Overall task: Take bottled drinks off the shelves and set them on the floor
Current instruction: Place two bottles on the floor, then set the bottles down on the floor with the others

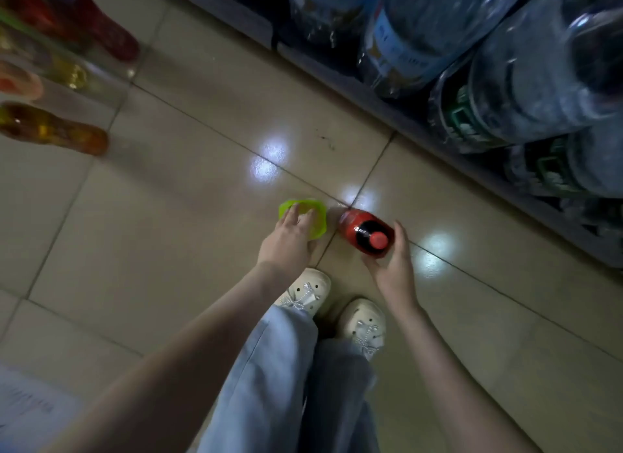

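A dark cola bottle [365,232] with a red cap and red label stands on the tiled floor [188,196] in front of my feet. My right hand [392,260] curls around its near side, thumb and fingers at the shoulder. Just left of it stands a bright green bottle [312,216]. My left hand [290,238] covers its top from above with the fingers wrapped over it. Both bottles sit near a tile joint.
Shelves [438,138] with large clear water bottles [526,68] run along the right. Red, yellow and orange bottled drinks [54,128] line the left edge. My two white shoes [337,304] stand just behind the bottles. A white sheet [27,408] lies bottom left.
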`<state>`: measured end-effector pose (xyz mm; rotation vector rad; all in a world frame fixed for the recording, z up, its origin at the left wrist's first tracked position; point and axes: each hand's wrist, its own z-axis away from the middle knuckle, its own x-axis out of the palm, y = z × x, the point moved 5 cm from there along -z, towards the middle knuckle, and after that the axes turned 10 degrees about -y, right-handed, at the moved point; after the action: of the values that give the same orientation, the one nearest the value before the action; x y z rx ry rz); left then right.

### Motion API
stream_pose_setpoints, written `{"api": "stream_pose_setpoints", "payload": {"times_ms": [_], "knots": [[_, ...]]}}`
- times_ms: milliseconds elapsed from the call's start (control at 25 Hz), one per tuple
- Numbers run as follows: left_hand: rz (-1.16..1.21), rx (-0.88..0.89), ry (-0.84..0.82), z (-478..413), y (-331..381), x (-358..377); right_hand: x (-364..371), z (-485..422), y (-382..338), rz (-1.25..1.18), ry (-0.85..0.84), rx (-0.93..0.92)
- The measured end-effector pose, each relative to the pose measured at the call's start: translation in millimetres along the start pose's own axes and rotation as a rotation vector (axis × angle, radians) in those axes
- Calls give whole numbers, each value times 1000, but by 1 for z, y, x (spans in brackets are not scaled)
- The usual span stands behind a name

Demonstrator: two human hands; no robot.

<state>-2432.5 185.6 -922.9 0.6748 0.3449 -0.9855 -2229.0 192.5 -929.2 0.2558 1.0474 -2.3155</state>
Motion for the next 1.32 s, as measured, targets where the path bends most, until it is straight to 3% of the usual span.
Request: {"api": "stream_pose_setpoints", "payload": {"times_ms": [160,320,520,720,960,1160,1320], "knots": [[88,-28,-50,63,33,-52,-25,61,-87,133,-45,-96],[156,-86,27,156,44,-128,-42,122,-191,199,-171,-205],[243,-181,149,258,9,-196,-34,185,-293,409,-368,-286],[290,-262,236,288,-61,-245,22,187,-355,614,-503,-337],[462,-389,321,241,-217,-282,171,123,-411,740,-597,-333],[580,-448,323,176,-375,-289,386,25,-452,816,-641,-394],[604,-505,316,152,-466,-281,518,-53,-442,1143,-608,-371]]}}
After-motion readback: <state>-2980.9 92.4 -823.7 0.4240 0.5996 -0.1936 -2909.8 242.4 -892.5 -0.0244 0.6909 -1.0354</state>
